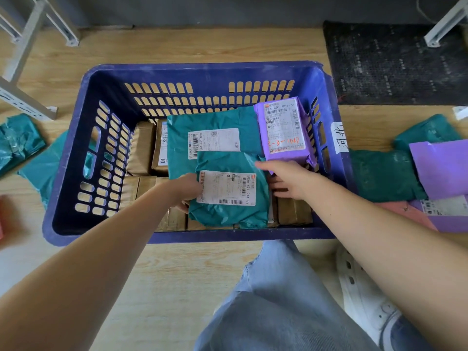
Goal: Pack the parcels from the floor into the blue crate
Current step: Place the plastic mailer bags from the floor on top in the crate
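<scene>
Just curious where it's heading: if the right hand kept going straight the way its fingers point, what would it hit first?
Probably the small teal parcel lying on top in the blue crate: the right hand points left at its right edge and may already touch it.

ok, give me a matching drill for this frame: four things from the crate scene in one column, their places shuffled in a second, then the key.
Things:
1. purple parcel
2. small teal parcel
3. brown boxes
4. black mat

Places:
A. on the floor beyond the blue crate, far right
B. bottom layer of the crate
C. top of the pile, between left hand and right hand
D. by the crate's right wall, far corner

Pairs: 1-D, 2-C, 3-B, 4-A
</scene>
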{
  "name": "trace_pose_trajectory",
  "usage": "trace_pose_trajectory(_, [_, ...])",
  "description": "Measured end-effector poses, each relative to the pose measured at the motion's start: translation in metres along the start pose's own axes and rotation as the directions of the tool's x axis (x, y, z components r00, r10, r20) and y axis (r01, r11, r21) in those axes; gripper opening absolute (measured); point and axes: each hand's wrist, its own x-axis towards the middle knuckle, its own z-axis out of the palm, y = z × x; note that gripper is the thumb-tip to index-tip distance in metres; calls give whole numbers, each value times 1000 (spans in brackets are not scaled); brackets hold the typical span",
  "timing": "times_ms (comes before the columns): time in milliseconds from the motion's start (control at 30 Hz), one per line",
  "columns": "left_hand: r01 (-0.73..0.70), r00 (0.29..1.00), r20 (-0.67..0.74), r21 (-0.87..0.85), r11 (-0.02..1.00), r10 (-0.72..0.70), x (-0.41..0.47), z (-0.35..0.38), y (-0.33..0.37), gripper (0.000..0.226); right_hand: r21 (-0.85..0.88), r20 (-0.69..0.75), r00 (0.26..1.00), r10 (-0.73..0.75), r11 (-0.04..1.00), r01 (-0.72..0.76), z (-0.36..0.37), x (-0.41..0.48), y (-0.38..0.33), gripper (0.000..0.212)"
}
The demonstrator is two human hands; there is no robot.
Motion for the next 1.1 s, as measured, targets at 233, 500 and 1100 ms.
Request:
trace_pose_trajectory(233, [5, 999, 46, -193, 981, 4, -7, -12, 3, 35, 292, -94, 996, 7, 956, 21, -9, 10, -10, 63])
trace_pose_trajectory(500, [34, 998, 61, -136, 990, -26, -17, -10, 10, 29, 387, -180, 984, -4, 919, 74, -11, 6, -11, 74])
trace_pose_trajectory(1100, [-108, 975, 181, -119, 987, 129, -26, 62, 55, 32, 226, -378, 922, -84, 957, 180, -19, -5, -22, 79])
